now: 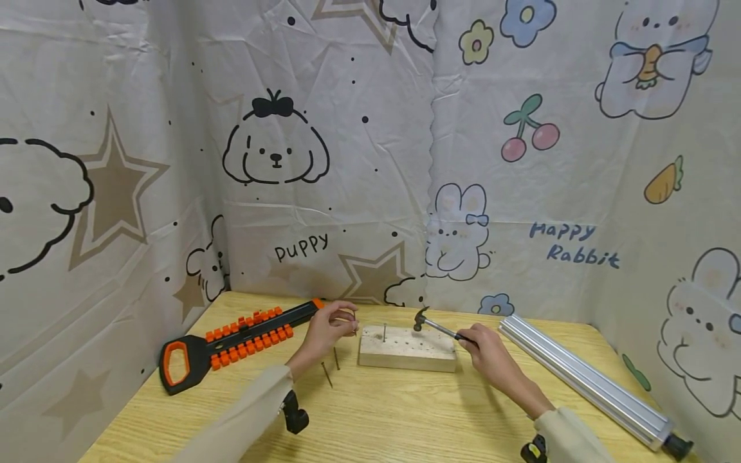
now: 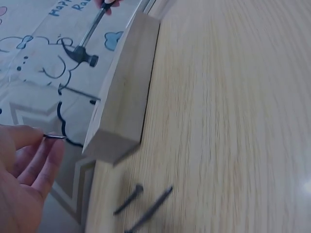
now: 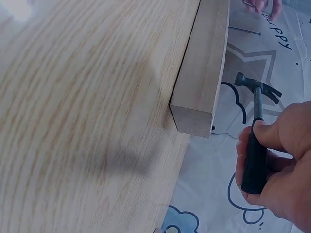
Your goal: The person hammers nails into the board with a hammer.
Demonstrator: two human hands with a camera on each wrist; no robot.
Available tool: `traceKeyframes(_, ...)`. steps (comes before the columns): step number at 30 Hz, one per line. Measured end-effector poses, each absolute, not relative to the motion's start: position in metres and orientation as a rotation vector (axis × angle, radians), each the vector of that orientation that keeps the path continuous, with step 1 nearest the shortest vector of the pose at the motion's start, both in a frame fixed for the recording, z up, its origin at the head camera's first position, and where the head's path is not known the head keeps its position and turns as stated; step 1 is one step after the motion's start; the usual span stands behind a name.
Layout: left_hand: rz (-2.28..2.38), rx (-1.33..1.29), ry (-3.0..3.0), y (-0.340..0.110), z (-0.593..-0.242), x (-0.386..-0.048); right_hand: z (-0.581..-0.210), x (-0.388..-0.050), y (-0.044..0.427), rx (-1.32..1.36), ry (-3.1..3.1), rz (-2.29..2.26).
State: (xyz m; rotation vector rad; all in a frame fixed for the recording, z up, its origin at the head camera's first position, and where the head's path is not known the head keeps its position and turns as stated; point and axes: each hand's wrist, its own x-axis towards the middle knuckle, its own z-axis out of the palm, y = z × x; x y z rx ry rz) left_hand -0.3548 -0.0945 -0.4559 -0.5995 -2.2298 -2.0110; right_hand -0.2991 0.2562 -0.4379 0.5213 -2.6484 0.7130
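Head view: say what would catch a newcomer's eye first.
Probably the cartoon-printed backdrop behind the table. Next, the black-and-orange object lying at the table's left, bright against pale wood. Then the hammer in the right hand, its head above a wooden block with a standing nail.

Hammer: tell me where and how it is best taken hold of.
I'd take the hammer by its black handle, coming from the person's right. The handle end points that way, while the head lies toward the left hand. The handle is thicker than the metal shaft, giving fingers more to wrap round. The right hand grips it there.
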Motion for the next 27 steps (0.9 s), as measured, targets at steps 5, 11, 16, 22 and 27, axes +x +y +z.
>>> traceKeyframes(5,-2.036,-0.610,-2.161,-0.077,-0.453,-0.356,-0.437,-0.298,0.255,0.529,-2.635,0.724)
traceKeyframes(11,-2.016,-0.633,-2.152,-0.063,-0.452,-0.358,-0.437,-0.298,0.253,0.542,-2.612,0.718)
traceKeyframes(16,-2.021,-0.626,-2.138,-0.055,-0.452,-0.361,-0.435,-0.298,0.253,0.523,-2.618,0.732)
traceKeyframes(22,-2.011,-0.648,-2.191,-0.045,-0.456,-0.366,-0.434,-0.297,0.255,0.513,-2.612,0.739)
traceKeyframes(27,-2.016,-0.633,-2.237,-0.036,-0.462,-0.366,-0.436,-0.297,0.256,0.529,-2.587,0.723)
